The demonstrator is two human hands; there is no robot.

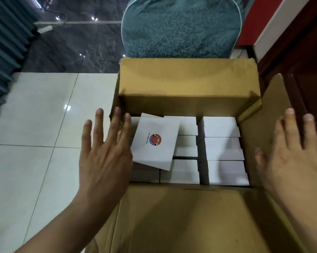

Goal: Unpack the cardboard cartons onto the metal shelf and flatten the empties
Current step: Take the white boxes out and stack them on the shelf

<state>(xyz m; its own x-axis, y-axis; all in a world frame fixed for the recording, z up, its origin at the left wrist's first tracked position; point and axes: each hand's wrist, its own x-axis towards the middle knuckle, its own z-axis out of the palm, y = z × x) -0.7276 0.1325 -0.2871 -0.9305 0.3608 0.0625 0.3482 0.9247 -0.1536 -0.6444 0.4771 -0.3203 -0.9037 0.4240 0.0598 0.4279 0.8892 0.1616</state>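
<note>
Cardboard carton [187,79] stands open on the pale tiled floor [35,115], its far flap raised, its near flap [181,216] folded down toward the person and its right flap [276,114] leaning outward. Inside it, small white boxes [224,148] are packed in neat rows that reach from the far wall to the near wall. One white box with a round red and blue logo [155,141] lies tilted on top of the rows at the carton's left side. The left hand [106,161] is over the carton's left edge, flat with its fingers straight and spread, holding nothing; its fingertips reach toward the far left corner. The right hand [296,161] is likewise flat and spread, empty, over the right flap. Beyond the carton's far edge stands a teal padded chair [179,28], a teal pleated curtain [4,52] hangs at the floor's left edge, and a dark wooden door [309,70] rises at the right.
</note>
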